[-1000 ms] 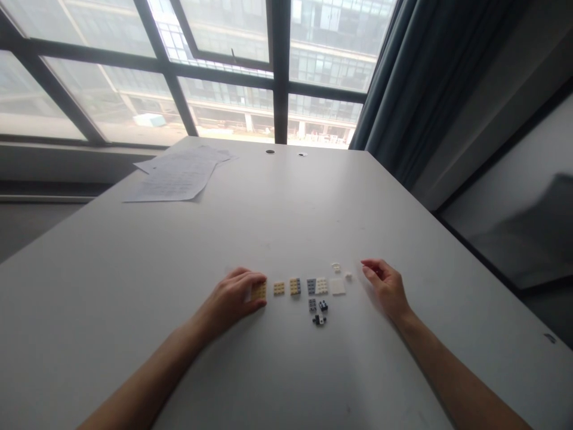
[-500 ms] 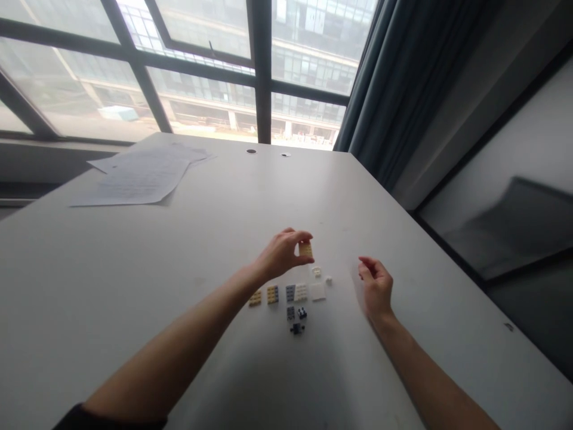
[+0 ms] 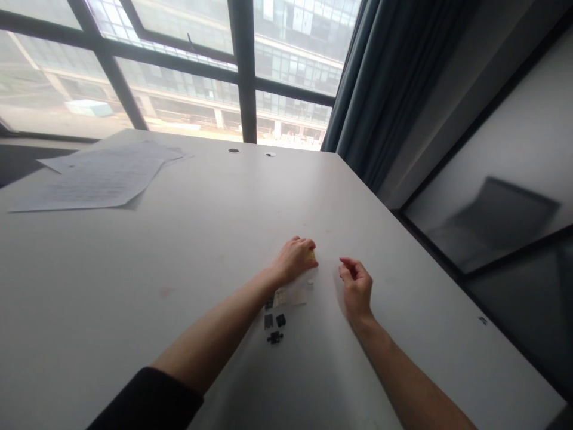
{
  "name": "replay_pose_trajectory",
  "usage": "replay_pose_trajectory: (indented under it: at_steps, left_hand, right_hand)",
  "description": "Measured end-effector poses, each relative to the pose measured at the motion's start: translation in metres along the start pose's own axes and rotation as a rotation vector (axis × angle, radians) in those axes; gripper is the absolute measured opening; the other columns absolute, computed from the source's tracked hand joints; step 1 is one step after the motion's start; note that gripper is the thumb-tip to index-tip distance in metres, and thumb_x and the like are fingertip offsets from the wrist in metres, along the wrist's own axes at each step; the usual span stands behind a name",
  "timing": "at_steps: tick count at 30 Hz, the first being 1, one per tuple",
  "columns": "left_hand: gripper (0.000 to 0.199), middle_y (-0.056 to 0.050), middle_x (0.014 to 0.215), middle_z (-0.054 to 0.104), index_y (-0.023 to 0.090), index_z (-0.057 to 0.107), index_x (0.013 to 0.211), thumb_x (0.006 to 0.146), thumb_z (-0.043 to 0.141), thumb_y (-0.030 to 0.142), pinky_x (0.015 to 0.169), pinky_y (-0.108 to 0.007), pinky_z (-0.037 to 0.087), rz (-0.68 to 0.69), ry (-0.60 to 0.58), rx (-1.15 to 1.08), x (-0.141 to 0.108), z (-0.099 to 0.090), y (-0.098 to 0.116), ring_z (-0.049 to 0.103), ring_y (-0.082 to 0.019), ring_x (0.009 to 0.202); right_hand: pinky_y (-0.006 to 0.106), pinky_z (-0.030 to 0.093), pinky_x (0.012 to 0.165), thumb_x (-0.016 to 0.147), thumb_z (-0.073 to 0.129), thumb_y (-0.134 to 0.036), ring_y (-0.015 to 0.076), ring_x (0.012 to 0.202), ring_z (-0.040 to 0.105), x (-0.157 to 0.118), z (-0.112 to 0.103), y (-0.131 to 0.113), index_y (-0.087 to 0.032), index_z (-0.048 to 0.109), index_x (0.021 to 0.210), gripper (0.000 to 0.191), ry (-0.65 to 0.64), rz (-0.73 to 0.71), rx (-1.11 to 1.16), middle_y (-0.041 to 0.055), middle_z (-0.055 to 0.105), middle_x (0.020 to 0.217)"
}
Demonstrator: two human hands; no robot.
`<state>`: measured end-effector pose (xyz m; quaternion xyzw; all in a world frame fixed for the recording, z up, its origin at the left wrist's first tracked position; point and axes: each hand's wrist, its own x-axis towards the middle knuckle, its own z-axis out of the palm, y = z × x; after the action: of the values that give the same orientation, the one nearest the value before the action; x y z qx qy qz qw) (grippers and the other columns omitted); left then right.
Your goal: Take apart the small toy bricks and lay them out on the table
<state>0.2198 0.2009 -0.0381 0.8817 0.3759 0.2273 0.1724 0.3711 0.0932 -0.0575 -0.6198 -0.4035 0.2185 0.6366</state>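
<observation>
My left hand [image 3: 296, 258] grips a tan toy brick [image 3: 311, 255] between thumb and fingers, low over the table. Just below it lie a cream studded brick [image 3: 280, 297], a flat cream plate [image 3: 299, 297] and a small white piece [image 3: 310, 285]. Nearer to me are a dark grey brick [image 3: 268, 321], a black brick [image 3: 280, 320] and a black piece with side knobs [image 3: 274, 338]. My left forearm covers other pieces. To the right, my right hand [image 3: 357, 283] rests with its fingers curled together; whether anything is in them is hidden.
Printed paper sheets [image 3: 98, 179] lie at the far left of the white table [image 3: 215, 227]. Two round inserts sit near its back edge, by the window. A dark curtain [image 3: 353, 83] hangs behind the right corner, and a glass panel stands along the right.
The view has turned slightly right. My left hand has turned over, so the tan brick is partly hidden, and my left forearm now covers the leftmost bricks. My right hand keeps its curled pose.
</observation>
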Motion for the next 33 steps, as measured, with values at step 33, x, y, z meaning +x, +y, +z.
replay_pose_trajectory:
  at_steps: [33]
  left_hand:
    - [0.022,-0.005,0.100,0.066,0.021,0.064,0.094,0.087,0.053,0.039,0.083,-0.031,0.050,-0.204,0.357,-0.032,-0.227,-0.101,-0.056,0.062,-0.019,0.093]
  right_hand:
    - [0.037,0.044,0.092,0.076,0.074,-0.022,0.0217,0.101,0.055,-0.058,0.070,-0.068,-0.022,0.064,0.111,0.037,-0.959,-0.666,-0.510,0.0057,0.065,0.106]
